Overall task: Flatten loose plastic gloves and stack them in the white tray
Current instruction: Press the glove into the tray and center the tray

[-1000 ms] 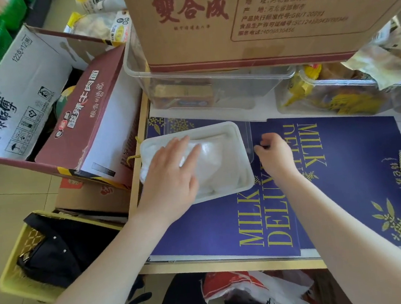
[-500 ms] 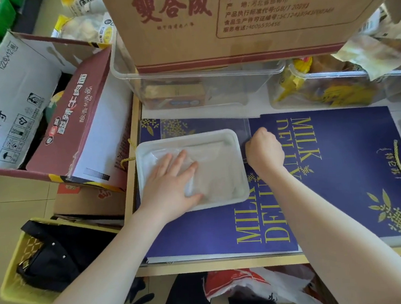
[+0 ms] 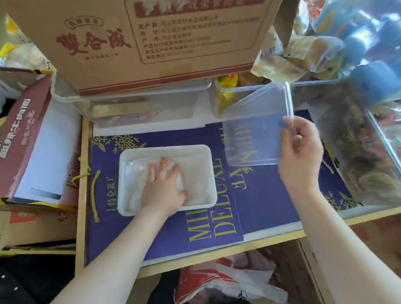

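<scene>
Flattened plastic gloves point(image 3: 192, 176) are pressed down by the left hand point(image 3: 163, 187), fingers straight, inside the white tray point(image 3: 124, 182); a clear lid point(image 3: 253, 132) is pinched and held raised by the right hand point(image 3: 300, 152), beside the tray.

My left hand point(image 3: 164, 187) lies palm down, fingers straight and spread, pressing flat with the forearm reaching in from lower left. My right hand point(image 3: 300, 154) is raised, fingers curled, thumb and fingertips pinching.
</scene>
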`<state>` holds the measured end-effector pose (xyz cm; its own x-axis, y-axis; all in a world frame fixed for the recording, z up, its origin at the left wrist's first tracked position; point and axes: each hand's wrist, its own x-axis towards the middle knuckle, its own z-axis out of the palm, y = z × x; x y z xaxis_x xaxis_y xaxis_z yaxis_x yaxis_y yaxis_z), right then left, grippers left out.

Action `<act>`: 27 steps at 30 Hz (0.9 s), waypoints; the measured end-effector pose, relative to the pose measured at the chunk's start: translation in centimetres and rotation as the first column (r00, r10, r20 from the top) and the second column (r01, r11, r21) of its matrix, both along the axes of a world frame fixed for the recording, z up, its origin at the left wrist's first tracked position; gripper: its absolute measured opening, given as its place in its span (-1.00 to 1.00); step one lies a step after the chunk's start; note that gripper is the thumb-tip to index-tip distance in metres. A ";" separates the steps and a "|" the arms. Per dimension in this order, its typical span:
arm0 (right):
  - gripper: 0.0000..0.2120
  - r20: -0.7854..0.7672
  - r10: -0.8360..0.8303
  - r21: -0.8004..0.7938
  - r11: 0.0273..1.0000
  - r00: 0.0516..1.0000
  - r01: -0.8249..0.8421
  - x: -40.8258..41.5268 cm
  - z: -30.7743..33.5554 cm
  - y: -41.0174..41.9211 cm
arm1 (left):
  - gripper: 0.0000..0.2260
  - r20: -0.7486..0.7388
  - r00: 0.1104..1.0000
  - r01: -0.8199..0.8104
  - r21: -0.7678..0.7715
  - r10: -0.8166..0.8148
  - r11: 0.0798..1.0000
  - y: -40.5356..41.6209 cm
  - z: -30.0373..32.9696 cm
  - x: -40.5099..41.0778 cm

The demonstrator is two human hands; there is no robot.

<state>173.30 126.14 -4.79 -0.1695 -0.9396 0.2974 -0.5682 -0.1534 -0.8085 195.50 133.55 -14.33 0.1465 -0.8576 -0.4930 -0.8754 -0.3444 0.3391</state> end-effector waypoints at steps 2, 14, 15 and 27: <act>-0.77 -0.229 0.113 -0.097 0.986 0.967 -0.139 1.0 1.1 1.3 | -0.36 0.005 1.000 -0.026 -0.029 0.026 0.999 -0.5 0.0 -1.1; -0.62 -0.465 0.617 0.463 0.781 0.635 -0.419 11.0 0.8 7.1 | -0.65 -0.140 0.986 -0.141 -0.391 0.093 0.909 0.6 2.6 3.9; -0.59 -0.467 0.617 0.478 0.779 0.633 -0.406 11.7 0.8 7.1 | -0.64 -0.110 0.979 -0.204 -0.441 0.173 0.874 1.3 2.5 4.8; -0.46 -0.469 0.707 0.522 0.706 0.529 -0.479 20.1 -1.5 9.7 | -0.70 -0.783 0.464 -0.693 -0.029 0.414 0.720 4.0 4.1 8.0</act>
<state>193.44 135.81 -6.24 0.5690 -0.7979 -0.1989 -0.7931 -0.4686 -0.3892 203.46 137.56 -10.27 0.3901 -0.8313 -0.3960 0.0198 -0.4224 0.9062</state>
